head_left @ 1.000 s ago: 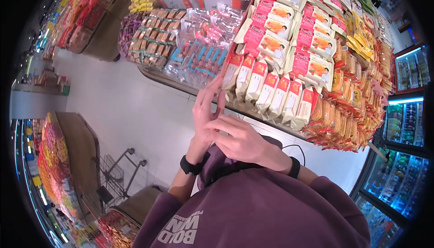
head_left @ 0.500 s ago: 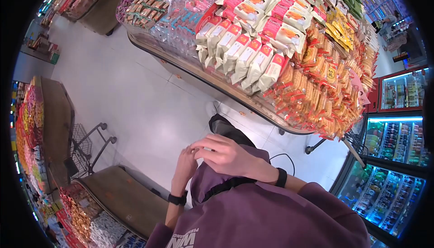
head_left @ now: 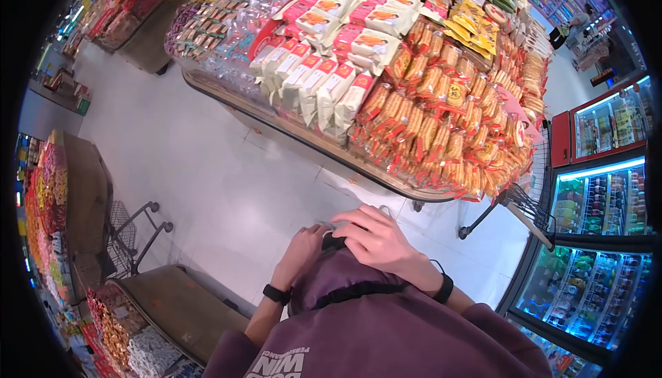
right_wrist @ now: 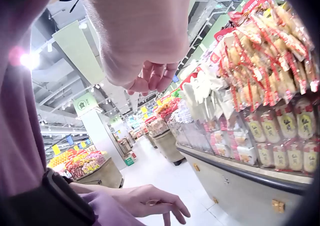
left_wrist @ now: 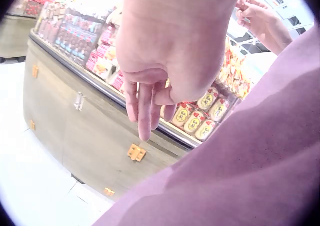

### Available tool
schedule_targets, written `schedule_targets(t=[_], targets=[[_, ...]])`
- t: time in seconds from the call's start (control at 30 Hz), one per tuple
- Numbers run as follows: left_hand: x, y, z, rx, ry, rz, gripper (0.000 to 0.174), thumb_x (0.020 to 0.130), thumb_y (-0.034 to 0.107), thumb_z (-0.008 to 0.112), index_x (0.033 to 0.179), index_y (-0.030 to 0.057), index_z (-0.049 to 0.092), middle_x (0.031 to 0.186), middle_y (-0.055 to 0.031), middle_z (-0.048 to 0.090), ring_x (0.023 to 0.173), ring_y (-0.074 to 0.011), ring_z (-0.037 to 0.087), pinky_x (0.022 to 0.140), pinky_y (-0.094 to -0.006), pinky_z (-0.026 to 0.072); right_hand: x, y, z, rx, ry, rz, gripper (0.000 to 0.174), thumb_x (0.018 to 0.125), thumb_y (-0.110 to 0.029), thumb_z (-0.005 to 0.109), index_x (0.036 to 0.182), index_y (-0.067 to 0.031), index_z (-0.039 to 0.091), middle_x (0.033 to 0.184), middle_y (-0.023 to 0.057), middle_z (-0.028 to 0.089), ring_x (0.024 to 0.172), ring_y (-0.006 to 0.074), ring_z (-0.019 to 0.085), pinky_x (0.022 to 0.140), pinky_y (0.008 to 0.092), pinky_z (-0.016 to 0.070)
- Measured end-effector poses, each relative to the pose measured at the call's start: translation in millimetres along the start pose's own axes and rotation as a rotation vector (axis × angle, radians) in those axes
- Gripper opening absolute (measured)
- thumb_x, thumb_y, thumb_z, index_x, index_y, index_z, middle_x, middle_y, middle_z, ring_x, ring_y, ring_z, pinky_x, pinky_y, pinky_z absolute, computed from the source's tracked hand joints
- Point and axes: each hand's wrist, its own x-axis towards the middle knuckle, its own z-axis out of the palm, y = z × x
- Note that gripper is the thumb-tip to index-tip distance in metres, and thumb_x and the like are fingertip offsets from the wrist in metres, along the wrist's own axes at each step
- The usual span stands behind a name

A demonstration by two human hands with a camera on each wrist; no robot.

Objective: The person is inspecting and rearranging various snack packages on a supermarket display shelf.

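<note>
Nearest, below a purple shirt front (head_left: 414,336), are a person's two bare hands, close together but not touching. A second ago the right hand's fingers lay across the left; now a gap separates them. The left hand (head_left: 303,248) points its fingers loosely downward, and the right hand (head_left: 376,241) has its fingers softly bent — neither appears to grip anything. Both seem free, with no packet being handled.

Beyond a strip of pale floor (head_left: 207,192), well apart from the hands, is a wooden display stand (left_wrist: 65,121) with a dark edge. On its near side, golden biscuits (head_left: 431,130) in clear, red-trimmed wrappers pile up on the right; to their left, white-and-pink packs (head_left: 314,92) stand in a tight row — more lie flat behind. Farthest right, glass-doored fridges (head_left: 600,202) glow blue.
</note>
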Motion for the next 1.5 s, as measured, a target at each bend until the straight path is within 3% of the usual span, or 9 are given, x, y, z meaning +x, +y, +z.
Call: schedule_targets(t=[0.43, 0.67, 0.87, 1.0, 1.17, 1.23, 1.3, 1.4, 1.5], targets=[[96, 115, 102, -0.119, -0.151, 0.016, 0.019, 0.093, 0.013, 0.056, 0.104, -0.0004, 0.063, 0.091, -0.0220, 0.069, 0.083, -0.0409, 0.066, 0.075, -0.0491, 0.0538, -101, 84, -201, -0.298, 0.147, 0.266, 0.016, 0.080, 0.003, 0.064, 0.095, -0.0006, 0.066, 0.103, 0.0122, 0.066, 0.088, 0.0294, 0.062, 0.079, 0.0388, 0.0520], [113, 215, 129, -0.147, -0.108, 0.015, 0.020, 0.092, 0.012, 0.060, 0.107, 0.0009, 0.065, 0.096, -0.0183, 0.070, 0.089, -0.0374, 0.067, 0.078, -0.0455, 0.0546, -126, 214, -340, -0.695, 0.086, 0.470, 0.048, 0.082, -0.007, 0.070, 0.125, -0.0004, 0.050, 0.115, 0.0206, 0.059, 0.105, 0.0391, 0.056, 0.094, 0.0464, 0.0457], [138, 299, 127, -0.143, -0.096, 0.258, 0.020, 0.090, 0.007, 0.059, 0.109, 0.0024, 0.063, 0.097, -0.0148, 0.070, 0.091, -0.0313, 0.068, 0.084, -0.0405, 0.0528, -132, 254, -360, -0.554, 0.007, 0.570, 0.055, 0.081, -0.011, 0.072, 0.129, -0.0011, 0.048, 0.124, 0.0243, 0.057, 0.109, 0.0446, 0.057, 0.091, 0.0497, 0.0482], [159, 352, 100, -0.243, 0.052, 0.316, 0.025, 0.089, 0.007, 0.064, 0.114, 0.0043, 0.064, 0.095, -0.0119, 0.069, 0.087, -0.0330, 0.067, 0.081, -0.0413, 0.0539, -133, 249, -371, -0.632, -0.002, 0.663, 0.047, 0.086, -0.010, 0.069, 0.129, -0.0059, 0.051, 0.101, 0.0229, 0.067, 0.090, 0.0410, 0.066, 0.076, 0.0490, 0.0531], [184, 392, 71, -0.608, 0.179, -0.006, 0.026, 0.095, 0.007, 0.061, 0.120, 0.0019, 0.060, 0.104, -0.0110, 0.069, 0.098, -0.0250, 0.068, 0.088, -0.0358, 0.0520, -132, 207, -363, -0.446, 0.376, 0.234, 0.028, 0.088, -0.007, 0.071, 0.115, -0.0019, 0.064, 0.099, 0.0172, 0.070, 0.085, 0.0282, 0.071, 0.071, 0.0349, 0.0563], [196, 404, 71, -0.913, 0.244, -0.063, 0.026, 0.098, 0.011, 0.058, 0.123, 0.0001, 0.057, 0.110, -0.0119, 0.066, 0.105, -0.0217, 0.065, 0.092, -0.0336, 0.0500, -135, 181, -343, -0.330, 0.316, 0.085, 0.033, 0.080, -0.002, 0.075, 0.112, -0.0026, 0.066, 0.101, 0.0129, 0.071, 0.083, 0.0239, 0.071, 0.067, 0.0305, 0.0563], [208, 412, 82, -1.212, 0.393, 0.045, 0.030, 0.102, 0.017, 0.055, 0.126, -0.0016, 0.054, 0.117, -0.0131, 0.063, 0.113, -0.0187, 0.061, 0.094, -0.0317, 0.0486, -139, 152, -319, -0.188, 0.188, 0.016, 0.043, 0.070, 0.004, 0.071, 0.113, 0.0000, 0.066, 0.115, 0.0145, 0.069, 0.100, 0.0317, 0.068, 0.082, 0.0370, 0.0567], [210, 405, 94, -1.502, 0.458, -0.238, 0.038, 0.105, 0.025, 0.048, 0.130, -0.0042, 0.049, 0.125, -0.0151, 0.057, 0.120, -0.0179, 0.056, 0.095, -0.0307, 0.0481, -140, 127, -302, -0.019, 0.008, 0.079, 0.046, 0.071, 0.003, 0.071, 0.117, -0.0003, 0.065, 0.126, 0.0155, 0.064, 0.113, 0.0318, 0.064, 0.093, 0.0395, 0.0535], [203, 382, 95, -1.466, 0.544, -0.373, 0.038, 0.107, 0.027, 0.045, 0.119, -0.0070, 0.057, 0.108, -0.0129, 0.067, 0.095, -0.0166, 0.065, 0.082, -0.0289, 0.0519, -152, 159, -305, 0.063, -0.025, -0.049, 0.043, 0.076, 0.000, 0.071, 0.119, -0.0001, 0.063, 0.130, 0.0160, 0.062, 0.111, 0.0316, 0.064, 0.090, 0.0406, 0.0530]])
